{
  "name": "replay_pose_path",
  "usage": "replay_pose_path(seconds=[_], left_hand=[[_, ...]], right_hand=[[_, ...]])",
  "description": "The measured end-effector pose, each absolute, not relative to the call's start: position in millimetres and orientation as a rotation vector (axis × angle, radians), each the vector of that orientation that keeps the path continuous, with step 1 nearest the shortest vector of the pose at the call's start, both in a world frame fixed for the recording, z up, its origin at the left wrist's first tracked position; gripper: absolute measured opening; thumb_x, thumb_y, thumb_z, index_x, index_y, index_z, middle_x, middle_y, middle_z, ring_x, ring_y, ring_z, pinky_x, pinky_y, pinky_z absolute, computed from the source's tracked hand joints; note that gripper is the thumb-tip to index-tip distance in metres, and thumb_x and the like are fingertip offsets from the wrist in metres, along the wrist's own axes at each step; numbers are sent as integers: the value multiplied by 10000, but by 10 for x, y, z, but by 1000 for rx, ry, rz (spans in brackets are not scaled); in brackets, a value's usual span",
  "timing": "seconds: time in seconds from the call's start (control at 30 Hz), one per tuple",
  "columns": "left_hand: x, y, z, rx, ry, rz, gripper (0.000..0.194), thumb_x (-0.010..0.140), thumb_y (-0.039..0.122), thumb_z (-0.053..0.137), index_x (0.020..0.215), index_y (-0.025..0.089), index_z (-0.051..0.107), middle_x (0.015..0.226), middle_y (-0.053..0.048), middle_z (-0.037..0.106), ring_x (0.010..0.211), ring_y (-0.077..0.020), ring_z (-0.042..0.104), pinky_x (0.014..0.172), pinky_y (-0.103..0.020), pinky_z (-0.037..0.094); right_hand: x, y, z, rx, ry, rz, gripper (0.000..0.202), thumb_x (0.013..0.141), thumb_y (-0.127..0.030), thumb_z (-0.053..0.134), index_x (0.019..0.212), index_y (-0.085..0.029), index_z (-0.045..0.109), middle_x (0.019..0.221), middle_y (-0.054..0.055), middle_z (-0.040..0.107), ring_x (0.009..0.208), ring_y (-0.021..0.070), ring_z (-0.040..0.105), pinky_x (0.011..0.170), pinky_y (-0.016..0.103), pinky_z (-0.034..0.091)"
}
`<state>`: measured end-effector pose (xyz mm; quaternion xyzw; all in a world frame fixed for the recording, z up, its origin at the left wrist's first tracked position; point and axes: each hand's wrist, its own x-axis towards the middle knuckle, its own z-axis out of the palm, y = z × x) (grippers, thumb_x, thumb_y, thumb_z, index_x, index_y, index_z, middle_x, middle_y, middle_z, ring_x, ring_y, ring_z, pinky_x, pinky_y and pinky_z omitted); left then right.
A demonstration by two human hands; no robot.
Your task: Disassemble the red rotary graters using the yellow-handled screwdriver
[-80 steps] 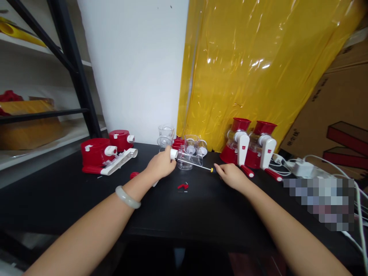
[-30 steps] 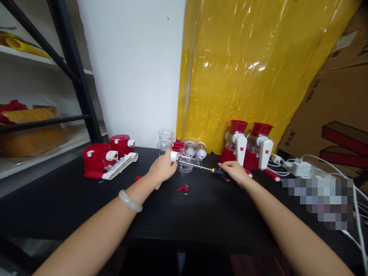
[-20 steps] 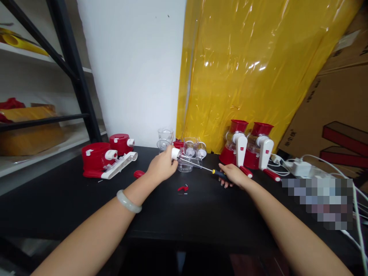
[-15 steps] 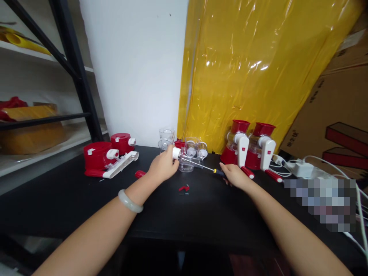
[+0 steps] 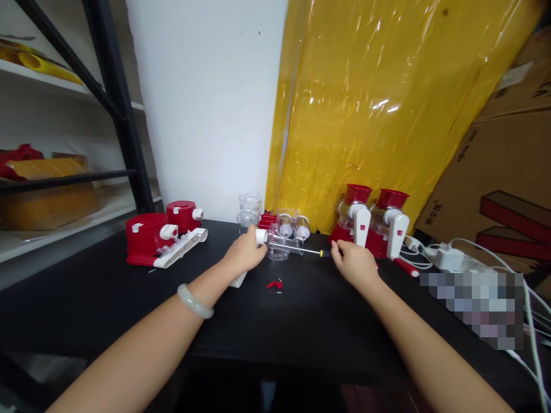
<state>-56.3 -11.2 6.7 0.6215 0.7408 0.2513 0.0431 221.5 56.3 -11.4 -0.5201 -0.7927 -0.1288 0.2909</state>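
Observation:
My left hand [image 5: 244, 251] is closed around a white crank handle [image 5: 261, 236], whose round end sticks out past the thumb and whose lower arm shows beneath the palm. My right hand [image 5: 356, 263] grips the dark handle of a screwdriver [image 5: 297, 249] with a yellow collar. Its shaft lies nearly level and its tip meets the white end beside my left thumb; the exact contact is too small to make out. On the black table below are a small red plastic piece [image 5: 274, 284] and tiny screws [image 5: 279, 293]. Clear plastic housings [image 5: 279, 252] stand behind the shaft.
Two red-and-white hand-crank graters [image 5: 360, 221] stand at the right, near white cables and a power adapter [image 5: 450, 256]. Red bases [image 5: 146, 235] and a white arm piece [image 5: 183, 249] are at the left. Grater drums [image 5: 303, 226] sit at the back. A black shelf frame [image 5: 114, 109] rises at left.
My right hand has risen slightly and turned, bringing the screwdriver closer to level. The crank handle in my left hand has rotated, so its white arm now shows below the hand.

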Motion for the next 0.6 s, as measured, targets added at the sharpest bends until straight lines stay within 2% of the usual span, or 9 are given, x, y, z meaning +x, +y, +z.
replay_pose_path(seconds=[0.07,0.13,0.2,0.27,0.37,0.43,0.6], left_hand=[[-565,-117,73,1915,2268,793,342,821,275,483,1145,170,457,957,-117,696,860,-266,682,669,-305,453],[-563,-125,76,1965,2273,825,347,829,276,480,1158,172,448,971,-118,690,884,-277,678,680,-315,457],[-554,-136,78,2027,2279,843,348,838,270,476,1171,174,438,985,-119,684,912,-288,671,703,-327,462],[-542,-148,80,2085,2272,859,360,846,264,470,1192,176,424,997,-117,680,924,-294,668,726,-339,467],[-525,-163,85,2145,2270,890,384,852,267,461,1220,174,405,993,-120,676,903,-301,668,728,-354,471],[-519,-169,92,2154,2296,883,381,855,273,455,1220,175,406,967,-121,674,883,-304,668,714,-359,471],[-522,-175,106,2160,2333,826,388,854,267,448,1226,173,391,946,-124,674,861,-303,669,700,-358,470]], right_hand=[[2224,617,-129,-1404,-2086,-41,390,906,-439,416,618,-198,522,622,48,622,598,162,579,552,257,334],[2235,694,-150,-1446,-2014,402,381,872,-470,473,597,-207,484,553,18,574,544,150,563,528,245,379],[2242,762,-162,-1504,-1849,815,358,864,-485,492,638,-208,490,513,-5,539,475,135,542,462,231,386],[2245,798,-161,-1543,-1685,1081,346,877,-500,483,708,-199,518,530,1,568,449,125,550,406,205,368],[2248,802,-165,-1576,-1664,1274,414,897,-548,444,775,-169,560,627,68,664,465,127,605,370,171,339],[2252,794,-189,-1573,-1790,1322,493,908,-575,400,759,-144,589,632,96,678,436,121,599,348,164,307],[2251,786,-268,-1486,-2096,1160,617,926,-598,322,565,-150,546,433,31,557,305,67,409,340,187,270]])
